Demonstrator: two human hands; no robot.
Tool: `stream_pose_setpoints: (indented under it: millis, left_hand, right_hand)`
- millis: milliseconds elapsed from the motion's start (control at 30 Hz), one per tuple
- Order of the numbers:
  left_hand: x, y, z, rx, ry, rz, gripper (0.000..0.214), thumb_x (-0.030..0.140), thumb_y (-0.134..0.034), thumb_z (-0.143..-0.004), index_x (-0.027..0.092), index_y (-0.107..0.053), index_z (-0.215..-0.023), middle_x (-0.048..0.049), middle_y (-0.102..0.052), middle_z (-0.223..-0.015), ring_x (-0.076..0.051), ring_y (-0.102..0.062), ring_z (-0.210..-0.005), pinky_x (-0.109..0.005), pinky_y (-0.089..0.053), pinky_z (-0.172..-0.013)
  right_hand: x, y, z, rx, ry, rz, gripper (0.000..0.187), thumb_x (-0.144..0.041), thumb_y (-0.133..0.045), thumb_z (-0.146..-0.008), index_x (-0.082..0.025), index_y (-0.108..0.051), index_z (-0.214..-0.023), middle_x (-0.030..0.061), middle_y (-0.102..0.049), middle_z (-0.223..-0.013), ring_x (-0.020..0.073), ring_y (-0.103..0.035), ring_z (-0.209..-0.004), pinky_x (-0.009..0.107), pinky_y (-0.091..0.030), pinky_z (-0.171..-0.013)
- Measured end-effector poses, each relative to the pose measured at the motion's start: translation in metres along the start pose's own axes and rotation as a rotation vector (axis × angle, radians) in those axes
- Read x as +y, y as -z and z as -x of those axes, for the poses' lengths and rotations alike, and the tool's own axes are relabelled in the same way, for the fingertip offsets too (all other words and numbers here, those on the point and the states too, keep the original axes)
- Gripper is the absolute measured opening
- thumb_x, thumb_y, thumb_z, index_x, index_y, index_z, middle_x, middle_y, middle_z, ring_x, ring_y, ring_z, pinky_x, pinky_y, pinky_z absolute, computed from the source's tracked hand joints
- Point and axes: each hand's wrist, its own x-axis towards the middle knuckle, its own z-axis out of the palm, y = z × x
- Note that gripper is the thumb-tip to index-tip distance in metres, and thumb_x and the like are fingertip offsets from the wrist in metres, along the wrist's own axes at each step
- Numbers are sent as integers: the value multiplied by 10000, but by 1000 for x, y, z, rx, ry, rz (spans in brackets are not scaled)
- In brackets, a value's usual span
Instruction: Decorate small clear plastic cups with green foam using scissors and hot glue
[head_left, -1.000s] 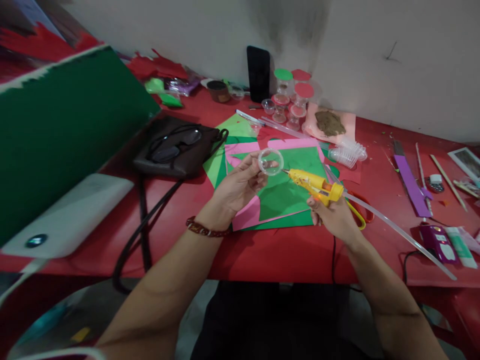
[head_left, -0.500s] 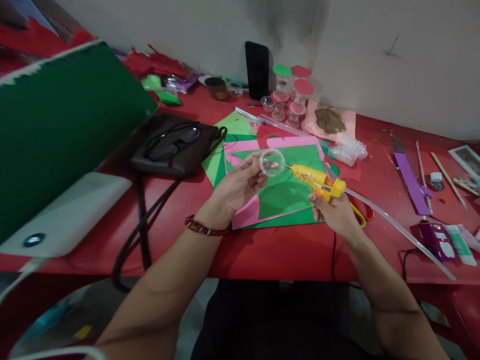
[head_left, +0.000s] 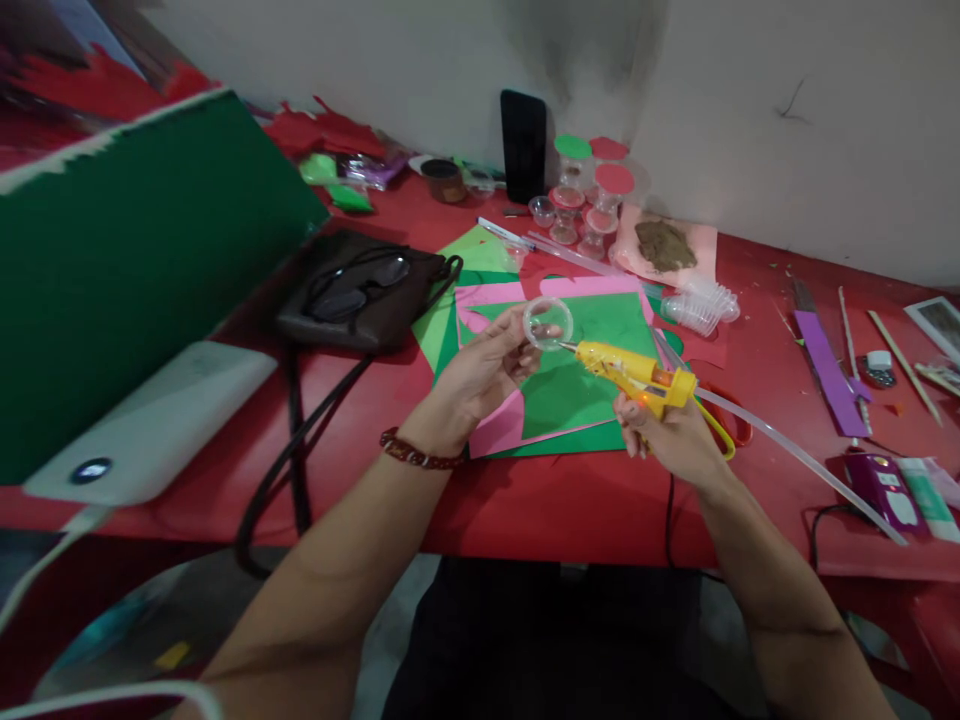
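Note:
Between the fingers of my left hand [head_left: 491, 365] is a small clear plastic cup [head_left: 548, 324], its round rim facing me. My right hand [head_left: 671, 435] is closed around the handle of a yellow hot glue gun [head_left: 626, 370]. The gun's metal nozzle points left and meets the lower right of the cup's rim; whether it touches is hard to tell. A long glue stick [head_left: 802, 462] trails from the back of the gun. Under both hands lie green sheets [head_left: 577, 400] and pink sheets [head_left: 499, 425] of paper.
Behind are stacked clear cups with red and green lids [head_left: 574, 150], a black phone [head_left: 523, 145] and brown sand on paper [head_left: 664, 245]. Nested cups [head_left: 701, 305] lie right of the sheets, a purple-handled knife [head_left: 831, 372] farther right. A dark bag with glasses [head_left: 360, 290] sits left.
The glue gun's nozzle has moved from the right side of the cup's rim down to its lower right. The whole view has shifted slightly.

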Motion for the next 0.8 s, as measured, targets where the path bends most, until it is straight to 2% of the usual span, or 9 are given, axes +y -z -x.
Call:
stream_pose_setpoints:
  millis: [133,267,400,500,633,800]
  left_hand:
    - [-2,-2,1,-7,36,-25,170,274,-826,-899,166,-809,-1029,-75,-776,-841,-53,-494,-550,-149,-393,-495]
    - [-5,-2,2,-54,54,-50,261,312,-883,-846,158,-815,-1045,-72,-769,-834,-53,-489,-558,-146,-391,-495]
    - [-7,-1,2,-52,60,-68,259,307,-892,-837,157,-816,-1035,-67,-766,-884,-49,-479,-567,-156,-391,-497]
    - [-9,0,2,-54,45,-74,264,307,-890,-842,149,-819,-1041,-41,-720,-835,-46,-469,-570,-156,-379,-493]
    - [-9,0,3,-49,37,-92,208,293,-858,-876,151,-820,-1023,-20,-655,-762,-51,-464,-571,-154,-362,-491]
    - [-7,-3,3,-32,54,-101,154,273,-827,-901,143,-812,-983,-42,-685,-798,-56,-468,-562,-158,-366,-484]
  right_hand:
    - [-1,-2,0,-82,-14,-30,557,-757,-712,-848,-208,-629,-809,-62,-547,-523,84,-512,-416,234,-426,-416]
    - [0,-3,-2,-72,-16,-40,548,-743,-719,-847,-206,-622,-806,-62,-549,-529,82,-514,-420,230,-419,-415]
    - [1,-3,-3,-70,-10,-34,552,-752,-711,-845,-209,-617,-813,-63,-553,-519,88,-516,-421,234,-422,-417]
    - [2,-4,-3,-65,-16,-24,542,-745,-710,-845,-214,-605,-811,-69,-550,-498,82,-494,-409,234,-422,-422]
    - [1,-3,-4,-56,-17,2,543,-744,-708,-840,-216,-602,-779,-68,-545,-481,80,-483,-406,233,-414,-427]
    - [-4,-2,-3,-65,-41,48,562,-758,-704,-833,-220,-591,-717,-61,-542,-468,82,-480,-410,244,-423,-445]
